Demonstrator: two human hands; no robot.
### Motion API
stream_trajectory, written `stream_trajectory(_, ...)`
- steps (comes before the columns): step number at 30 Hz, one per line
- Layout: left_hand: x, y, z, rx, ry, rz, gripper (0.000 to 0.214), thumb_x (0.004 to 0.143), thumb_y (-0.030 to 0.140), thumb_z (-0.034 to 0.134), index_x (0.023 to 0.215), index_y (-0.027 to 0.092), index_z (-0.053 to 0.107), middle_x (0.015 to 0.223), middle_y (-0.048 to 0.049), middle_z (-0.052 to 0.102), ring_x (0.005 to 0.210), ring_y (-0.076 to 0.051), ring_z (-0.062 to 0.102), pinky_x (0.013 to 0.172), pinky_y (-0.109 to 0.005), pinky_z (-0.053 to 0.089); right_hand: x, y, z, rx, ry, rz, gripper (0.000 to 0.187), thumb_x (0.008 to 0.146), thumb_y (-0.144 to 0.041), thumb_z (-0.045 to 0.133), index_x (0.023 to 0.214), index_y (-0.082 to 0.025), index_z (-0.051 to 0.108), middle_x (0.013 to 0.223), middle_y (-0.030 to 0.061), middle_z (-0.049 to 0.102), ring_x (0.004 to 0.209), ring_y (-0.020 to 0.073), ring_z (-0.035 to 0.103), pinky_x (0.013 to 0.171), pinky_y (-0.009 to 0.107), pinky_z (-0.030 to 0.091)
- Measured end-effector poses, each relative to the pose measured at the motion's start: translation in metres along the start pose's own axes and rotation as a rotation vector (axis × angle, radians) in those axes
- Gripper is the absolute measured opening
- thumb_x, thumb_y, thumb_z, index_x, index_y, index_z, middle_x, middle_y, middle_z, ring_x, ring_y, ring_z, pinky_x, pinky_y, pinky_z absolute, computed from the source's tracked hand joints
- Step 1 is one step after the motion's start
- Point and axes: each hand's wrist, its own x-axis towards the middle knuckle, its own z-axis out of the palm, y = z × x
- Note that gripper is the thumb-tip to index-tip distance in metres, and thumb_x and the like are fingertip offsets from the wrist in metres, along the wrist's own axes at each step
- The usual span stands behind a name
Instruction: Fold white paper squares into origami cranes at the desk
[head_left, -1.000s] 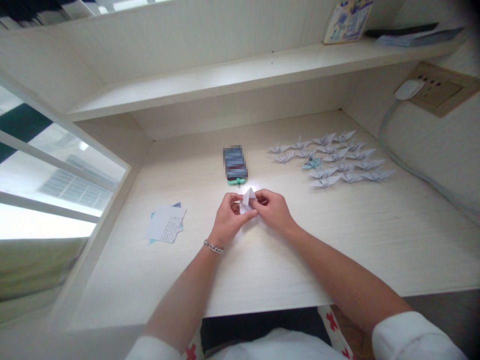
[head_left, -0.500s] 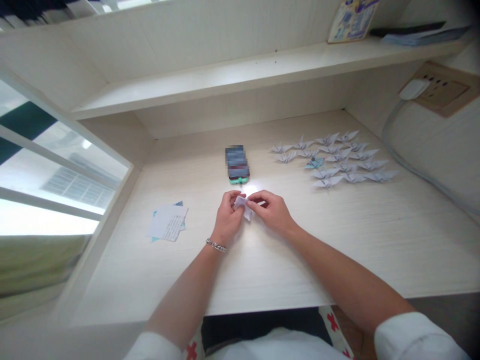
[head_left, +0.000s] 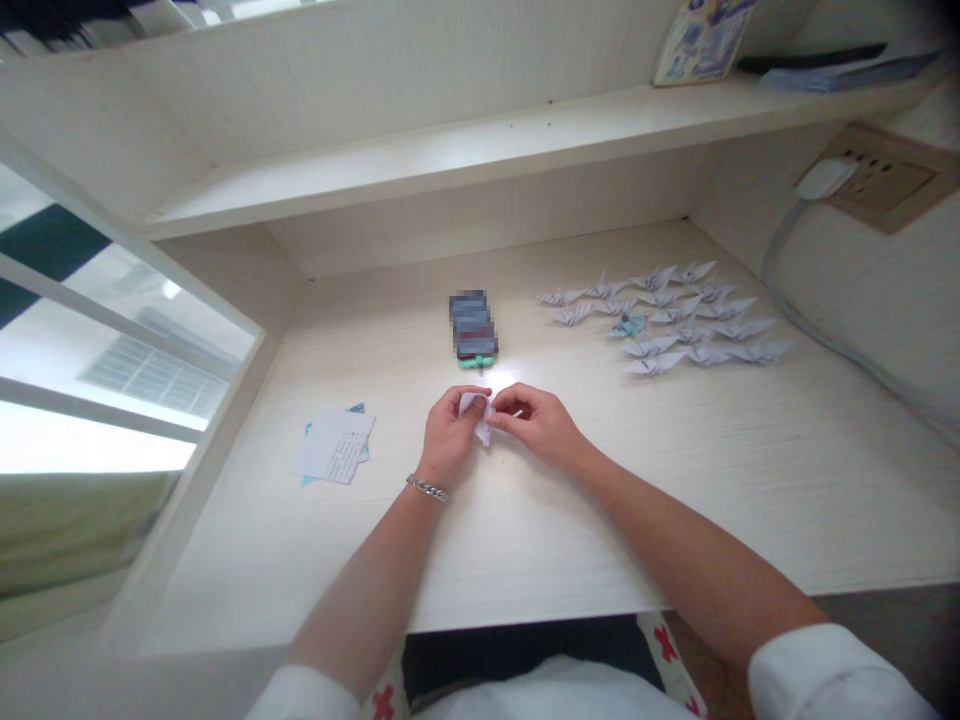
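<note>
My left hand and my right hand meet over the middle of the pale wooden desk, both pinching a small folded piece of white paper between their fingertips. The paper is mostly hidden by my fingers. A metal bracelet sits on my left wrist. Just beyond my hands lies a phone on a green stand.
Several folded paper cranes lie in rows at the back right, one of them teal. A few paper sheets lie at the left. A shelf runs above, and a wall socket with a plug and cable is at the right.
The paper's upright point has been folded down and the piece now sits lower, tucked between my fingers. Both hands stayed in place over the desk's middle.
</note>
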Motion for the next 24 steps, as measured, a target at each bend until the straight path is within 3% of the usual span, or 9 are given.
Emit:
stream_trajectory(4,0.0,-0.001,0.001,-0.014,0.018,-0.005,0.029,0.075,0.04,0.058,0.092,0.016,0.062,0.094,-0.0071,0.064,0.081,-0.017,0.059,0.071,-0.027,0.045,-0.001,-0.003,-0.001,-0.083,0.007,-0.018,0.019,0.077,-0.033,0.055,0.074,-0.016,0.062,0.07,0.0013,0.06,0.063,0.0118,0.054,0.057,0.023,0.042)
stream_trajectory(7,-0.001,0.0,0.001,0.0,0.021,-0.005,0.029,0.075,0.039,0.059,0.092,0.016,0.061,0.094,-0.0076,0.064,0.079,-0.016,0.058,0.068,-0.027,0.044,0.001,0.002,-0.002,-0.119,0.003,0.011,0.017,0.077,-0.029,0.054,0.081,-0.016,0.065,0.073,0.0018,0.062,0.065,0.0121,0.055,0.059,0.023,0.043)
stream_trajectory(18,-0.003,0.003,0.0,0.069,0.017,0.007,0.027,0.073,0.036,0.061,0.092,0.017,0.062,0.098,-0.0079,0.064,0.084,-0.018,0.058,0.072,-0.029,0.045,0.007,0.013,-0.004,0.079,-0.017,0.146,0.028,0.071,-0.036,0.061,0.09,-0.016,0.069,0.076,0.0048,0.066,0.058,0.0118,0.055,0.051,0.023,0.043)
stream_trajectory(24,-0.004,0.006,0.002,0.114,0.007,0.031,0.023,0.073,0.03,0.061,0.092,0.017,0.062,0.094,-0.0067,0.066,0.083,-0.018,0.059,0.074,-0.029,0.045,0.006,0.014,-0.003,0.056,0.008,0.065,0.024,0.068,-0.031,0.065,0.089,-0.021,0.07,0.088,0.0056,0.068,0.075,0.0158,0.061,0.065,0.027,0.047)
